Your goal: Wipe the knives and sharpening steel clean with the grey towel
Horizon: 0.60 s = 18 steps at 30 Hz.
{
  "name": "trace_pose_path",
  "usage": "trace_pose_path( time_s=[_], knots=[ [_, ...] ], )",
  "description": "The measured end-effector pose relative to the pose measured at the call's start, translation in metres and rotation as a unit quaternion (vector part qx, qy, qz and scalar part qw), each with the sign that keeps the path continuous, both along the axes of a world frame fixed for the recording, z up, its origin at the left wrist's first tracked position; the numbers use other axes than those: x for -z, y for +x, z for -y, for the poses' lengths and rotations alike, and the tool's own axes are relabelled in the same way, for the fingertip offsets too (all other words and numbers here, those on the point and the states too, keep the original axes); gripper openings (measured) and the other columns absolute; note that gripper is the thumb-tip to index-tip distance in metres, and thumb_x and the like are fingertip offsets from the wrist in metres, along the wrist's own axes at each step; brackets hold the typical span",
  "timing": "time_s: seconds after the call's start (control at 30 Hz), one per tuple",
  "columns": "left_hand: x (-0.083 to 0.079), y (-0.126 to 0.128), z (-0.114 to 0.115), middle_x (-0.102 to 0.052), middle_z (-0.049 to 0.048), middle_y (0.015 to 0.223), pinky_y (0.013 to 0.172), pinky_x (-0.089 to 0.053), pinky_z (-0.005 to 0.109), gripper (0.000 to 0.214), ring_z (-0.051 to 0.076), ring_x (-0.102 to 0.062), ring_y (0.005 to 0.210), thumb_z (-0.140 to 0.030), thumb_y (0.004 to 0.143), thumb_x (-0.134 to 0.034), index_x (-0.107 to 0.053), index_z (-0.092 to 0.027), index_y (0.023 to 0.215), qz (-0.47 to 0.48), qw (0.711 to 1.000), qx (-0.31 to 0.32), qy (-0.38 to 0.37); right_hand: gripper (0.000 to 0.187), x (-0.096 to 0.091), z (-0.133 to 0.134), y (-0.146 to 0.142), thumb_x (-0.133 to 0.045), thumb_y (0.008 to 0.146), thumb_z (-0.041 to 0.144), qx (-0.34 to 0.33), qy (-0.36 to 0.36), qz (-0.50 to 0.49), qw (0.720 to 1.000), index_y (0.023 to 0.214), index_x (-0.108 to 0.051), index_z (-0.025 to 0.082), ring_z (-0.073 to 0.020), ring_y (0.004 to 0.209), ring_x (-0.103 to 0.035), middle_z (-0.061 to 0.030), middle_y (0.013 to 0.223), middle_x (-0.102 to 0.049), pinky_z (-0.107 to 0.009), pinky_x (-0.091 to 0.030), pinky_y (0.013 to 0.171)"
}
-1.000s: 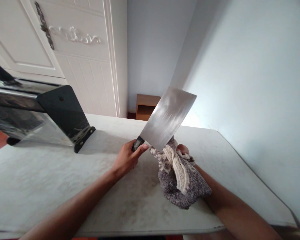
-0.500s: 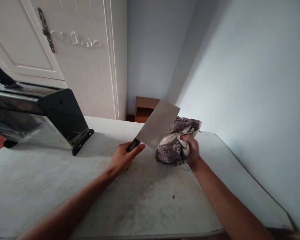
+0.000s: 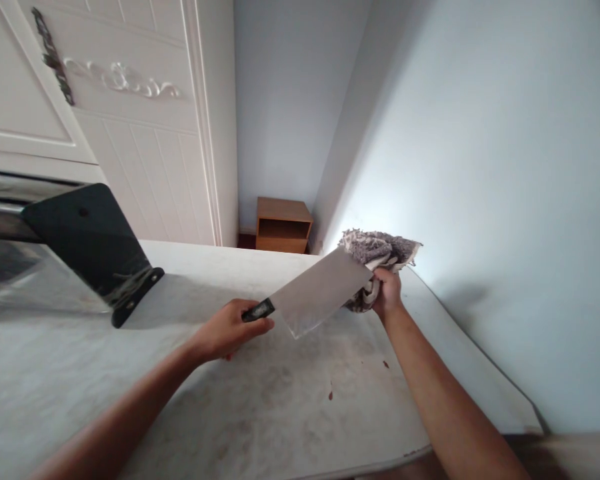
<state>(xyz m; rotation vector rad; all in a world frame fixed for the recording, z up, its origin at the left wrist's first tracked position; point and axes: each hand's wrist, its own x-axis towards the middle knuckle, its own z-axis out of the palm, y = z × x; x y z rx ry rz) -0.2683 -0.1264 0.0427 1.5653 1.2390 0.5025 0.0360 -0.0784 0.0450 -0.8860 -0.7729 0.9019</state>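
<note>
A cleaver (image 3: pixel 323 288) with a broad metal blade and black handle is held above the table by my left hand (image 3: pixel 230 328), fingers closed round the handle. Its blade points to the right, with the far end in front of a bunched purple-grey and white cloth (image 3: pixel 375 248). My right hand (image 3: pixel 389 291) grips that cloth on its near right side, thumb on top. The blade hides part of the cloth, and whether the two touch there I cannot tell.
Beneath my hands spreads a pale, stained table (image 3: pixel 260 413) with small brown marks. A black-sided, clear-walled rack (image 3: pixel 95 247) stands at left. Behind are a white cabinet (image 3: pixel 145 147) and a low brown nightstand (image 3: pixel 284 212). A pale wall (image 3: pixel 490 200) borders the right side.
The cleaver has turned flatter, its tip swinging down and right across the cloth. The cloth has shifted slightly right in my right hand. The view has turned a little to the right.
</note>
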Motion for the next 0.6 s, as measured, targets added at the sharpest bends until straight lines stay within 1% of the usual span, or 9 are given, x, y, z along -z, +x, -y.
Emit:
trace_pose_path(
  time_s=[0.13, 0.2, 0.3, 0.4, 0.47, 0.6],
  knots=[
    [-0.003, -0.001, 0.000, -0.039, -0.0085, 0.042, 0.031, -0.032, 0.019, 0.036, 0.009, -0.039, 0.032, -0.053, 0.072, -0.063, -0.056, -0.018, 0.072, 0.002, 1.000, 0.017, -0.017, 0.024, 0.002, 0.003, 0.001, -0.059, 0.043, 0.019, -0.021, -0.013, -0.007, 1.000, 0.067, -0.057, 0.022, -0.0170, 0.051, -0.063, 0.0051, 0.059, -0.065, -0.028, -0.054, 0.049],
    [-0.003, 0.000, 0.000, -0.039, -0.0082, 0.040, 0.031, -0.030, 0.019, 0.037, 0.009, -0.038, 0.032, -0.054, 0.073, -0.062, -0.059, -0.017, 0.074, 0.002, 1.000, 0.008, -0.018, 0.026, 0.002, 0.003, -0.001, -0.060, 0.043, 0.018, -0.031, -0.027, -0.004, 0.999, 0.069, -0.057, 0.022, -0.0165, 0.051, -0.064, 0.0057, 0.060, -0.065, -0.028, -0.055, 0.050],
    [0.000, 0.002, -0.001, -0.038, -0.0082, 0.039, 0.030, -0.029, 0.019, 0.038, 0.010, -0.038, 0.031, -0.055, 0.073, -0.061, -0.060, -0.017, 0.078, -0.002, 1.000, -0.016, -0.022, 0.029, 0.004, 0.001, -0.003, -0.061, 0.041, 0.015, -0.026, -0.043, -0.019, 0.999, 0.070, -0.059, 0.021, -0.0152, 0.051, -0.063, 0.0055, 0.063, -0.067, -0.027, -0.055, 0.051],
    [0.004, 0.004, -0.002, -0.037, -0.0094, 0.041, 0.029, -0.028, 0.019, 0.037, 0.010, -0.037, 0.030, -0.055, 0.073, -0.061, -0.057, -0.018, 0.078, 0.008, 0.999, -0.048, -0.024, 0.027, 0.007, -0.001, -0.002, -0.062, 0.040, 0.014, -0.045, -0.059, -0.033, 0.997, 0.067, -0.061, 0.019, -0.0138, 0.050, -0.062, 0.0037, 0.061, -0.068, -0.027, -0.055, 0.052],
    [0.005, 0.005, -0.003, -0.037, -0.0098, 0.042, 0.029, -0.027, 0.019, 0.036, 0.009, -0.036, 0.030, -0.054, 0.073, -0.061, -0.053, -0.019, 0.073, 0.017, 0.997, -0.070, -0.022, 0.024, 0.009, -0.002, -0.001, -0.063, 0.040, 0.014, -0.059, -0.067, -0.036, 0.995, 0.064, -0.062, 0.018, -0.0137, 0.050, -0.062, 0.0023, 0.060, -0.067, -0.027, -0.056, 0.054],
    [0.005, 0.006, -0.003, -0.038, -0.0095, 0.042, 0.029, -0.027, 0.019, 0.037, 0.008, -0.036, 0.030, -0.054, 0.072, -0.062, -0.046, -0.020, 0.066, 0.027, 0.994, -0.101, -0.026, 0.020, 0.011, -0.003, 0.000, -0.063, 0.041, 0.014, -0.062, -0.068, -0.036, 0.995, 0.060, -0.061, 0.018, -0.0147, 0.048, -0.061, 0.0014, 0.057, -0.066, -0.028, -0.055, 0.052]
  ],
)
